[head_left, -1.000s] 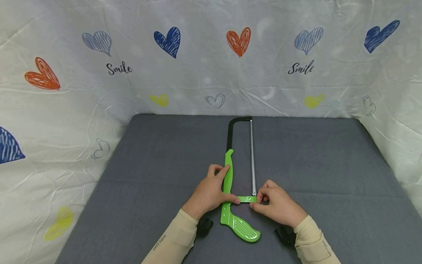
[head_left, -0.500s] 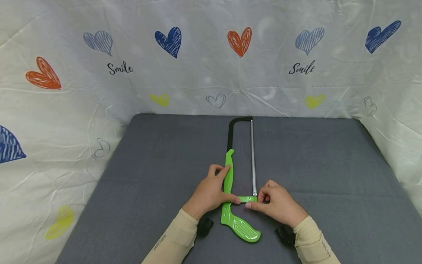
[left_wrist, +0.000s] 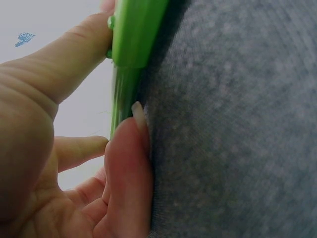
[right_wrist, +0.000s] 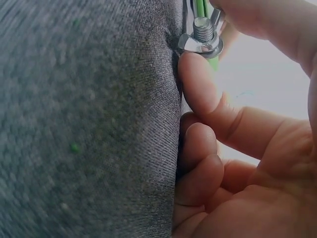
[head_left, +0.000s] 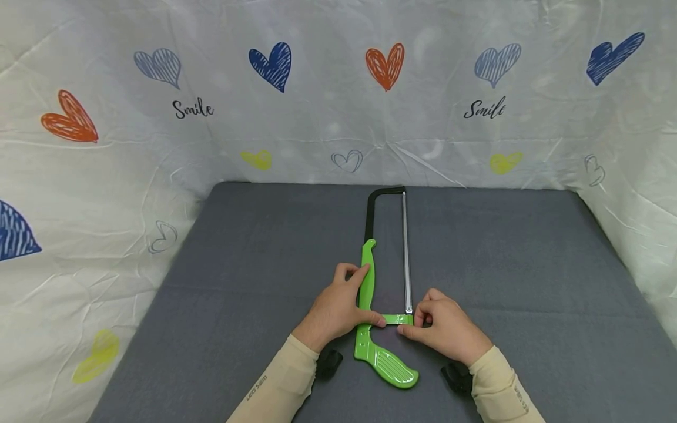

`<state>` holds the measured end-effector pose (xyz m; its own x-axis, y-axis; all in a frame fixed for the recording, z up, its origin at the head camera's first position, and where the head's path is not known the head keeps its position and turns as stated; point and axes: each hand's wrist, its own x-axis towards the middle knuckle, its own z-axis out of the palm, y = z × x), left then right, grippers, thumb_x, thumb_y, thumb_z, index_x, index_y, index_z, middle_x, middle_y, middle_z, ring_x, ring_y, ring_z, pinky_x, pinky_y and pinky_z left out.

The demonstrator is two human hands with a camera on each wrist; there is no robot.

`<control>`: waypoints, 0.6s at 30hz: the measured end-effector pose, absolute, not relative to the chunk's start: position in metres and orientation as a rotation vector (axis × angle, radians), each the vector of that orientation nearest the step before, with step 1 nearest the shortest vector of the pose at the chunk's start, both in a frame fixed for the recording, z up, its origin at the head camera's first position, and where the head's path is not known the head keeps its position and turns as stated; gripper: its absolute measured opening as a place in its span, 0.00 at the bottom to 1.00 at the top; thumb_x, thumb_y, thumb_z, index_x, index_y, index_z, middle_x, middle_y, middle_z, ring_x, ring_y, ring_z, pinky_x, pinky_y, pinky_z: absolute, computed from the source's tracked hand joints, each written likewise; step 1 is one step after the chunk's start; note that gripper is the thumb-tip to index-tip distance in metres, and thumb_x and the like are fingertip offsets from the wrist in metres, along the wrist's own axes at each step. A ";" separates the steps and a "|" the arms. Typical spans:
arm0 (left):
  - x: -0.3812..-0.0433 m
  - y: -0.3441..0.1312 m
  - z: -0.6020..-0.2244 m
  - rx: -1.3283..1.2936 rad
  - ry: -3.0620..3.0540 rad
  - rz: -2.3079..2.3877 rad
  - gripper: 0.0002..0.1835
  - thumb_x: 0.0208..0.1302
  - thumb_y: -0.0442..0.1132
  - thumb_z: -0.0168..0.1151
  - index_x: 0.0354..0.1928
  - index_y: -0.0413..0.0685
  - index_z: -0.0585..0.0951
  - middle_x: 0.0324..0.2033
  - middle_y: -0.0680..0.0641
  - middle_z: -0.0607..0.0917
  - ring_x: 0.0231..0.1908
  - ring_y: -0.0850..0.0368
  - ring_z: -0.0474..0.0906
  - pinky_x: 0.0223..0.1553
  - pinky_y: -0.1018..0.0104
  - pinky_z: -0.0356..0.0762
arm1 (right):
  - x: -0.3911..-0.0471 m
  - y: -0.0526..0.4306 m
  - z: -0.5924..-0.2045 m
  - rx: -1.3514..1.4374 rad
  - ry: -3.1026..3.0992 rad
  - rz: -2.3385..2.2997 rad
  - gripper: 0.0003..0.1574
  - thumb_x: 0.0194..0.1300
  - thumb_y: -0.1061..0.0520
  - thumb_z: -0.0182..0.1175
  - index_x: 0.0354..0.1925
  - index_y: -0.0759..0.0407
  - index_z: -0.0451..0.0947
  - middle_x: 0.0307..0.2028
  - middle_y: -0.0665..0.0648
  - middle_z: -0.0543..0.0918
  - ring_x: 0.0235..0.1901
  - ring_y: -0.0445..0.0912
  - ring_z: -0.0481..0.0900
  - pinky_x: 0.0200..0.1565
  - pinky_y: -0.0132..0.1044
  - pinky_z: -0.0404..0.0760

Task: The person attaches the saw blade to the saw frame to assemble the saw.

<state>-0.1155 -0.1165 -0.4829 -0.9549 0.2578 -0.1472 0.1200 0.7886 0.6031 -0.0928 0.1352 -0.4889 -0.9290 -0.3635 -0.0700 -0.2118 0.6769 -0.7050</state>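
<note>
A hacksaw [head_left: 391, 367] with a green handle and frame, a black front bow and a silver blade lies flat on the grey table. My left hand [head_left: 335, 311] holds its frame, fingers at the green back bar and thumb on the crossbar; in the left wrist view, fingertips [left_wrist: 126, 148] rest against the green edge beside the cloth. By the blade's near end is my right hand [head_left: 449, 329]. The right wrist view shows its thumb and a finger [right_wrist: 198, 82] on a silver wing nut [right_wrist: 200, 45] on a threaded bolt [right_wrist: 203, 29]; the other fingers are curled.
The grey cloth-covered table [head_left: 529, 264] reaches back to a white curtain [head_left: 317, 129] printed with hearts and "Smile". Black wrist devices [head_left: 458, 377] sit beneath both wrists. The saw's tip lies near the table's back edge.
My right thumb has slid left along the crossbar's near side, then slightly back to the right. My left hand and the hacksaw stay in place.
</note>
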 end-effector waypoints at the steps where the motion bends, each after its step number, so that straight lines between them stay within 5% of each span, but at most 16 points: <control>1: -0.116 -0.116 -0.483 0.295 2.757 0.909 0.65 0.51 0.65 0.85 0.86 0.53 0.62 0.73 0.43 0.66 0.37 0.54 0.79 0.41 0.58 0.80 | -0.093 0.135 -0.489 -0.466 2.685 -1.090 0.27 0.62 0.42 0.80 0.19 0.46 0.76 0.30 0.51 0.69 0.24 0.38 0.66 0.28 0.31 0.69; 18: -0.115 -0.116 -0.481 0.292 2.743 0.923 0.64 0.51 0.64 0.86 0.86 0.53 0.62 0.74 0.42 0.66 0.39 0.52 0.80 0.43 0.56 0.81 | -0.094 0.140 -0.486 -0.462 2.613 -1.128 0.20 0.67 0.45 0.77 0.23 0.46 0.80 0.32 0.50 0.72 0.27 0.37 0.69 0.31 0.31 0.72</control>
<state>-0.1153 -0.1161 -0.4806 -0.9532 0.2600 -0.1545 0.1138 0.7814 0.6135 -0.0937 0.1395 -0.4865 -0.9164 -0.3856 -0.1079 -0.1860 0.6486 -0.7381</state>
